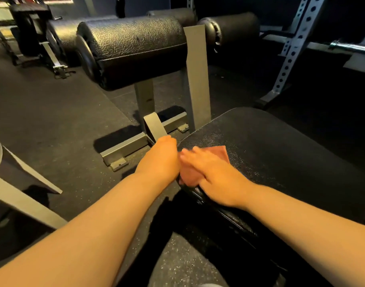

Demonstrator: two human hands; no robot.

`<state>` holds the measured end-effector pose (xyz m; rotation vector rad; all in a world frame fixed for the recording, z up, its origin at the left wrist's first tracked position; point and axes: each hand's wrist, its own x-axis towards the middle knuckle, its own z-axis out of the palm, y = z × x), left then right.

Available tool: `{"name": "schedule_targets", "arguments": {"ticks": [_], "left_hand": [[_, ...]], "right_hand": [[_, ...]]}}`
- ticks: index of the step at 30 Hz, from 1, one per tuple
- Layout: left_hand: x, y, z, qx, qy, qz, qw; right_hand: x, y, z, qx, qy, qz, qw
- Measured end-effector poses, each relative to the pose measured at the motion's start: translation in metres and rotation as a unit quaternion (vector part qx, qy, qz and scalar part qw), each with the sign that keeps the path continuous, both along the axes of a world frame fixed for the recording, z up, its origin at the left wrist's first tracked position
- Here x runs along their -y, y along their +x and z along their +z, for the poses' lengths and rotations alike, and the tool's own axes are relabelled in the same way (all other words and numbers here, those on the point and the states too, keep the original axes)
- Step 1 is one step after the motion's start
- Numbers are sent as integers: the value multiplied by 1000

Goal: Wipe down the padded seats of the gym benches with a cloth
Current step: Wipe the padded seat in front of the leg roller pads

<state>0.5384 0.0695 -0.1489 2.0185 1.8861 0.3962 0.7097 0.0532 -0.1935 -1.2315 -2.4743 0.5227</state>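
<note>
One cloth (220, 152), reddish-pink, soft and crumpled, lies at the near left edge of one padded seat (281, 154): black, pebbled vinyl with rounded corners. Two hands, side by side and touching. Right hand (214, 172) rests on the cloth, fingers blurred. Left hand (161, 158) is at the seat's left edge, fingers hidden; grip cannot be told. Beyond, three black grained cylindrical roller pads (134, 50) on grey steel posts (196, 75). Speckled rubber floor (53, 121).

Cloth (220, 153) on padded seat's (281, 154) left edge, under right hand (213, 172); roller pad (134, 48) beyond.
</note>
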Motion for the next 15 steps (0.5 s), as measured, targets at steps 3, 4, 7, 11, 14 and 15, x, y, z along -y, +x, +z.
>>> {"name": "schedule_targets", "arguments": {"ticks": [3,4,7,11,14,15], "left_hand": [[2,2,-3,-11,-28,-30,999],[3,1,-7,-13,-32,-43,998],[5,1,-13,-10,-37,-68,997],[8,7,-17,-8,-42,-76,996],[5,10,-19,-10,-37,-82,996],[6,10,-19,-23,-47,-92,994]], "right_hand": [[21,38,0,27,7,107,994],[12,52,1,30,-1,90,995],[-35,78,3,-15,-23,-100,995],[-41,43,-6,9,-4,-181,983],[15,34,0,6,6,-40,999],[28,43,-1,15,-2,7,1000]]}}
